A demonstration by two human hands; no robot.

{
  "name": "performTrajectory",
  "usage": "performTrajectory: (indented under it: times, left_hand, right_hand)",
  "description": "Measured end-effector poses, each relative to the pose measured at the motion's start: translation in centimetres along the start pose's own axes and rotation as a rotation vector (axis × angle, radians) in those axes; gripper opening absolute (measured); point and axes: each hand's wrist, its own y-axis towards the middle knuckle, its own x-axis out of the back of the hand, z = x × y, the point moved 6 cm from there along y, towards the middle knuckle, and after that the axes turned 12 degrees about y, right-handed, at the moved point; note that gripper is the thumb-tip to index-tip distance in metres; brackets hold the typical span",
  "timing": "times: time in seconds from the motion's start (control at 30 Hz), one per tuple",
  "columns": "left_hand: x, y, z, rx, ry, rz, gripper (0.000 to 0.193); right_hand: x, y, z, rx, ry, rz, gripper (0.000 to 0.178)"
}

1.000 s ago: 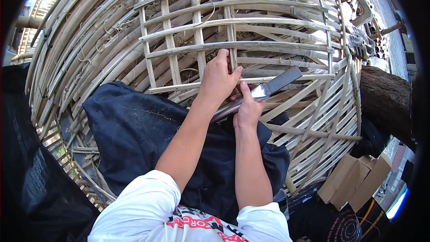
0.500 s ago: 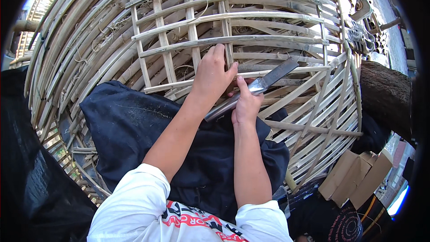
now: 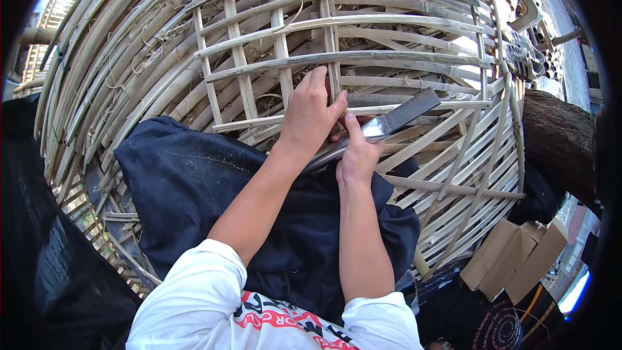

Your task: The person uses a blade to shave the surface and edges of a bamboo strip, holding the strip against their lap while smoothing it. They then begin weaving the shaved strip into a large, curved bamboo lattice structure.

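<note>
A lattice of split bamboo strips (image 3: 285,58) lies over a pile of bamboo slats in front of me. My left hand (image 3: 308,111) is closed around one of its cross strips near the closest edge, fingertips partly hidden behind the bamboo. Close beside it, my right hand (image 3: 358,149) is closed around a knife (image 3: 409,109) with a broad, square-ended blade and a shiny metal tube handle. The blade points up to the right, over the end of the closest long strip. My right fingertips, partly hidden, are next to that strip.
Dark cloth (image 3: 188,162) covers my lap. Long bamboo slats (image 3: 129,58) curve along the left, and a woven bamboo panel (image 3: 463,188) slopes down at the right. Beyond it are a thick log (image 3: 558,136), an opened cardboard box (image 3: 515,256) and a person in dark clothing (image 3: 476,324).
The lattice has shifted slightly to the right. Both hands have moved a little with it, and the knife blade has gone slightly right. Each hand keeps its hold.
</note>
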Motion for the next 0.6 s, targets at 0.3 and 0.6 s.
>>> performTrajectory:
  times: [0.3, 0.6]
  left_hand:
    - [-0.1, 0.1, -0.1, 0.044, -0.014, 0.055, 0.044]
    - [0.1, 0.2, -0.9, 0.016, -0.041, 0.092, 0.043]
  right_hand:
    - [0.1, -0.2, 0.2, 0.036, -0.004, 0.045, 0.019]
    - [-0.4, -0.5, 1.1, 0.072, 0.013, 0.054, 0.016]
